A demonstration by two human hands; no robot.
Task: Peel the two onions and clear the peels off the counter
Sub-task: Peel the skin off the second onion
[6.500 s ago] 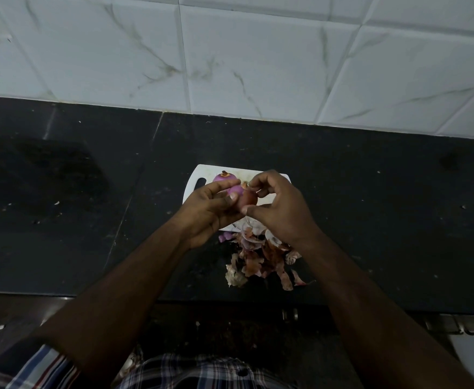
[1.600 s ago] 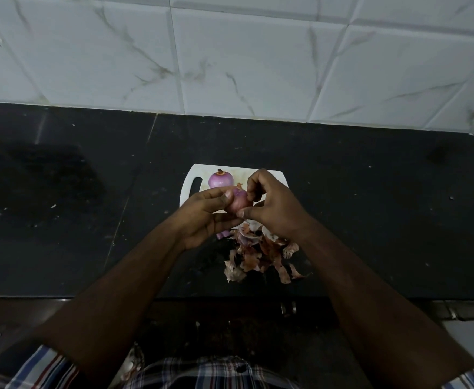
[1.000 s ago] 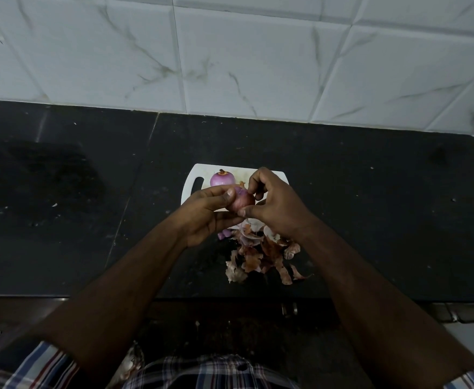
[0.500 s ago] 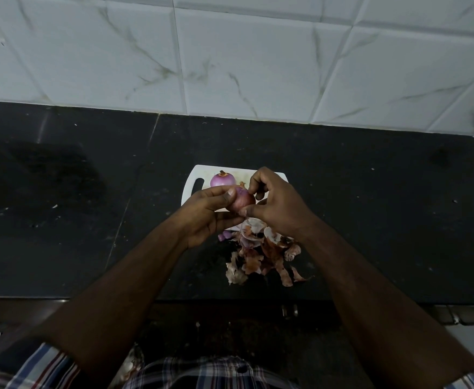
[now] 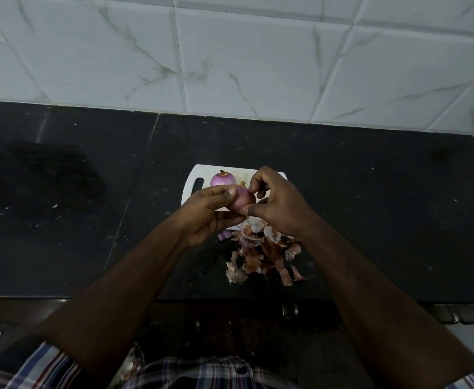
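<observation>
Peeling: second red onion (image 5: 241,200) is held in the air above the near edge of the white cutting board (image 5: 192,189), skin partly off by the look of it.
Left hand: left hand (image 5: 206,213) cups the onion from below and the side, thumb pressed on its top, fingers curled round it.
Right hand: right hand (image 5: 276,204) pinches at the onion's right flank, thumb and fingertips together, probably on a strip of skin; the strip itself is too small to make out.
Other onion: peeled onion (image 5: 222,178) rests on the board near its far edge, purple and smooth.
Peels: peel pile (image 5: 261,254) lies on the dark surface (image 5: 384,220) between the board and the surface's near edge, just beside that edge.
Risk: a slick onion may slip from the left hand if the right pulls hard; thin skin may tear short; loose peels so near the edge could drop to the floor when swept.
</observation>
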